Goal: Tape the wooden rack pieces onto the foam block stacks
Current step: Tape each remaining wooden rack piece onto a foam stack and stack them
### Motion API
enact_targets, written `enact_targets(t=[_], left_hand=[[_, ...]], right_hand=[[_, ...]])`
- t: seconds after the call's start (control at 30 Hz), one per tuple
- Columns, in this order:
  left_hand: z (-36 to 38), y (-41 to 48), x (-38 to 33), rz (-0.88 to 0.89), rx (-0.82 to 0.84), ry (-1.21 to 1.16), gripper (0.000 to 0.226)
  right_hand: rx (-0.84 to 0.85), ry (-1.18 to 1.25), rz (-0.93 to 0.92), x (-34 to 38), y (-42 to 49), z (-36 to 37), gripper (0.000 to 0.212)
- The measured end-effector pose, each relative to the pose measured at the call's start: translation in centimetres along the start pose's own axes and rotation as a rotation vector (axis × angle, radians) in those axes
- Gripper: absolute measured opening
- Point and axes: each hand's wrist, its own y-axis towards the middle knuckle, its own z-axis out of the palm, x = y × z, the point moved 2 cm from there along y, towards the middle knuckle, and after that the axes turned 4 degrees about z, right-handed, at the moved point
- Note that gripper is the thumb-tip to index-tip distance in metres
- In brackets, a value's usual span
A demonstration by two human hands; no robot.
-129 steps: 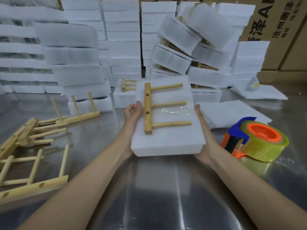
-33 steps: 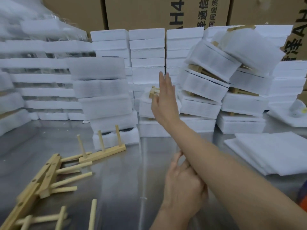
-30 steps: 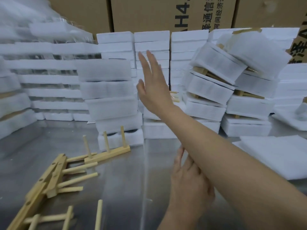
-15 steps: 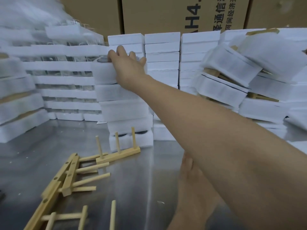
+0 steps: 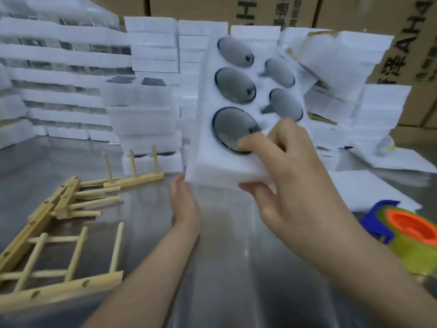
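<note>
**Foam block in hand, racks waiting to your left**

Your right hand [image 5: 290, 176] grips the near end of a white foam block [image 5: 205, 129], thumb under its edge and curled fingers [image 5: 250, 144] pressed onto its top face. You hold the block above the tabletop [image 5: 236, 268], tilted up to face you, its long axis running away from you toward the stacks. Your left hand [image 5: 183, 204] reaches up with straight fingers to the block's near left corner and holds nothing; whether it actually touches is hard to tell through the blur.

Five dark round inserts [image 5: 234, 85] show in the block's cut-outs, three larger on the left and two smaller on the right; your hand may hide more.

The wooden rack pieces [image 5: 63, 200] lie low and to the left of the block, nearer your left hand. One rack piece [image 5: 134, 178] stands with three pegs up; the others overlap in a heap, too tangled to count. One tape dispenser [image 5: 411, 235] sits at the right, beside your right forearm. Judging by that layout, the left hand would fetch a rack and the right the tape.
</note>
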Motion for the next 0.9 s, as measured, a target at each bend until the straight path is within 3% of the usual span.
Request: enact_targets(t=[0.07,0.2,0.3,0.33,0.4,0.47,0.5,0.6,0.67,0.73,0.9], left_hand=[[0.2,-0.9,-0.8,-0.149,0.129,-0.057,0.028],[0.5,-2.7,-1.6,-0.165,0.271,-0.088,0.034],[0.9,-3.7,-1.3,-0.169,0.364,0.056,0.041],[0.9,-3.7,-1.1,-0.112,0.366,0.106,0.04],[0.8,-3.6,-1.2,-0.035,0.412,0.146,0.036],[0.8,-3.8,-1.5,-0.051,0.463,0.134,0.039],[0.8,-3.9,-1.5,-0.065,0.481,0.13,0.04],[0.7,-4.0,-1.5,-0.067,0.547,0.135,0.041],[0.9,-3.9,-1.5,-0.072,0.584,0.129,0.041],[1.2,-3.7,-1.4,-0.064,0.598,0.126,0.039],[1.6,-3.3,-1.1,-0.066,0.575,0.131,0.034]], right_hand=[[0.209,-0.041,0.067,-1.2,-2.4,1.1,0.036],[0.587,-0.193,0.065,-2.9,-6.4,5.0,0.044],[0.695,0.06,0.16,-4.4,-6.1,5.4,0.038],[0.693,0.248,0.283,-4.9,-5.2,5.1,0.033],[0.422,0.442,0.451,-7.6,-2.5,4.7,0.023],[0.103,0.241,0.573,-11.5,-0.6,4.7,0.031],[0.047,0.083,0.669,-13.5,-0.4,5.1,0.039],[0.354,-0.424,1.01,-18.1,-2.1,7.1,0.06],[0.525,-0.508,1.104,-19.4,-3.4,8.3,0.067],[0.512,-0.577,1.068,-20.1,-3.8,9.0,0.066],[0.27,-0.57,0.862,-19.7,-3.3,8.9,0.029]])
